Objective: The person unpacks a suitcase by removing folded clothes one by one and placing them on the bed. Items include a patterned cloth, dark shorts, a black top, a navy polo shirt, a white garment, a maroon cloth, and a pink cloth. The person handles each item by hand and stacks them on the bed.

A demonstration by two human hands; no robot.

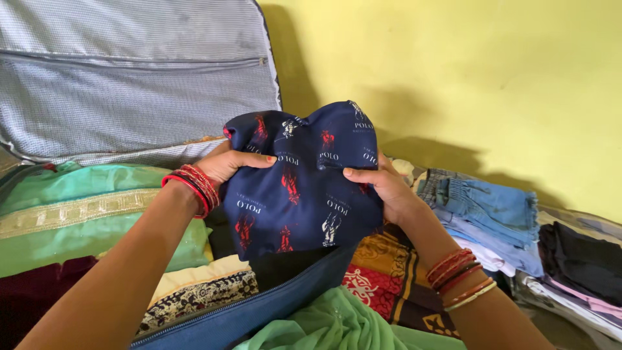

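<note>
From the head camera, both hands hold a folded navy garment [301,188] printed with small red and white figures, raised above an open suitcase [259,311]. The left hand [227,163] closes on the garment's left edge, thumb laid across the front of the cloth and the fingers hidden behind it, so its grip is clamped on the fabric. Red bangles [194,185] circle that wrist. The right hand [389,188] clasps the right edge in the same way, thumb on the front and fingers tucked behind; its grip is likewise clamped on the cloth. Red and gold bangles [463,279] sit on the right wrist.

The garment hangs between the two hands, its top bulging upward and its lower edge touching the clothes packed in the case. Behind it stands the suitcase lid [129,78], lined in fine grey check with a zipped pocket. To the left in the case lies a mint green cloth with a gold border [78,220], with dark maroon fabric [32,291] beside it. A cream and black patterned piece [194,295] lies near the case's blue zipped rim. Pale green cloth [330,324] lies in the foreground. To the right, outside the case, a stack of light blue clothes [486,207] rests near a black garment [580,259]. A yellow wall [486,78] rises behind.
</note>
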